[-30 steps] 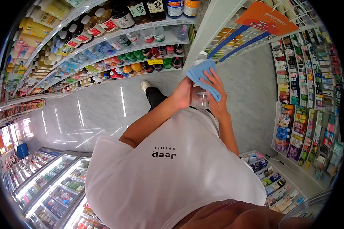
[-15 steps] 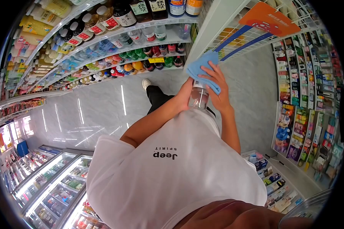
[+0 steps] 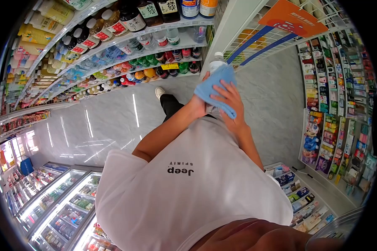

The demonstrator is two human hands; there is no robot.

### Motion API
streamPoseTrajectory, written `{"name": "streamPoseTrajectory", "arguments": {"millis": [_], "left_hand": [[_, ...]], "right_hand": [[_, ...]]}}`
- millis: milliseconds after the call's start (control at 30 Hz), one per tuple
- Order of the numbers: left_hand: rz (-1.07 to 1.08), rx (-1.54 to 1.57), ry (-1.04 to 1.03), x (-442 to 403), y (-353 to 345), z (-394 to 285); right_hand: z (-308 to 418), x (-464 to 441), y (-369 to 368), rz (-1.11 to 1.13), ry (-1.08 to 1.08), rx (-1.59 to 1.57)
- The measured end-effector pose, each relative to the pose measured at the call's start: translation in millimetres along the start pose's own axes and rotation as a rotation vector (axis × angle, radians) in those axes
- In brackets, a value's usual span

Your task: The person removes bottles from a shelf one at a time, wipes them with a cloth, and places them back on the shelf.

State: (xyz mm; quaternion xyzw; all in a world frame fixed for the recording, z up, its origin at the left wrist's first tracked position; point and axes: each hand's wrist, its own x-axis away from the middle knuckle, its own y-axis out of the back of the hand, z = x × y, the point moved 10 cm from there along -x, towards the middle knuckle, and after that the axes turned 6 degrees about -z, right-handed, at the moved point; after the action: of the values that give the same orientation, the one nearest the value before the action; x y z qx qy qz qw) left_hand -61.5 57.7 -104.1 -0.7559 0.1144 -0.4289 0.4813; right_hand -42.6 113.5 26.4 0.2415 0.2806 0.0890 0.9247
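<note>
A clear plastic bottle with a white cap and a pale label [image 3: 217,63] is held in front of my chest, its top pointing away from me. My left hand [image 3: 199,105] grips the bottle from the left side, its fingers partly hidden under a light blue cloth [image 3: 211,84]. Draped over the bottle's middle, the cloth is pressed there by my right hand [image 3: 230,102], fingers curved over it. The bottle's lower part is mostly covered by the cloth and hands.
Drink shelves [image 3: 125,46] curve along the front left. A white post [image 3: 234,31] and a wire rack with an orange sign [image 3: 292,19] stand just ahead. Product shelves [image 3: 335,104] line the right. Lit glass-door coolers [image 3: 65,205] are at the lower left.
The cloth and right hand have moved down along the bottle, toward my body. The white cap and upper label now show beyond the cloth.
</note>
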Motion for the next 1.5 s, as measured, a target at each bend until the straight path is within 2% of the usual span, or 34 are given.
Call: {"name": "streamPoseTrajectory", "arguments": {"millis": [67,167,200,300,400,500,533,633,733,800,833,933,1067,1200,1300,1500], "left_hand": [[-0.108,-0.187,-0.109,-4,8,0],[0.005,-0.119,0.022,-8,2,20],[-0.046,-0.137,0.023,0,-8,23],[-0.071,-0.164,-0.031,-3,-8,20],[-0.066,-0.240,-0.018,-5,1,18],[-0.198,-0.312,-0.090,-2,9,9],[-0.132,-0.148,-0.042,9,-5,12],[0.120,0.070,0.041,-8,-7,7],[0.140,0.038,-0.072,-18,-3,-5],[0.151,0.027,-0.048,-17,-4,-4],[0.157,0.022,-0.036,-16,-7,-4],[-0.083,-0.083,-0.004,3,-8,2],[-0.111,-0.082,0.065,-2,-1,16],[-0.104,-0.185,0.041,2,-9,16],[-0.055,-0.172,0.024,3,-9,12],[-0.063,0.000,-0.057,10,-15,-10]], "right_hand": [[-21,-5,9,-0.101,-0.117,-0.043],[-44,-18,26,-0.251,-0.219,-0.078],[-52,-26,32,-0.275,-0.247,-0.071],[-47,-30,32,-0.215,-0.200,-0.026],[-29,-28,24,-0.075,-0.038,0.110],[-11,-20,11,0.049,0.016,0.085],[-2,-17,7,0.074,0.044,0.067],[20,-4,2,0.117,0.106,0.023],[26,9,0,0.092,0.112,-0.001],[25,12,1,0.079,0.104,0.005],[21,12,3,0.049,0.080,0.014],[6,7,10,-0.044,0.007,0.027],[-24,-12,27,-0.212,-0.099,-0.023],[-49,-24,40,-0.312,-0.214,-0.104],[-37,-24,35,-0.248,-0.172,-0.048],[9,0,0,0.031,0.027,-0.062]]}}
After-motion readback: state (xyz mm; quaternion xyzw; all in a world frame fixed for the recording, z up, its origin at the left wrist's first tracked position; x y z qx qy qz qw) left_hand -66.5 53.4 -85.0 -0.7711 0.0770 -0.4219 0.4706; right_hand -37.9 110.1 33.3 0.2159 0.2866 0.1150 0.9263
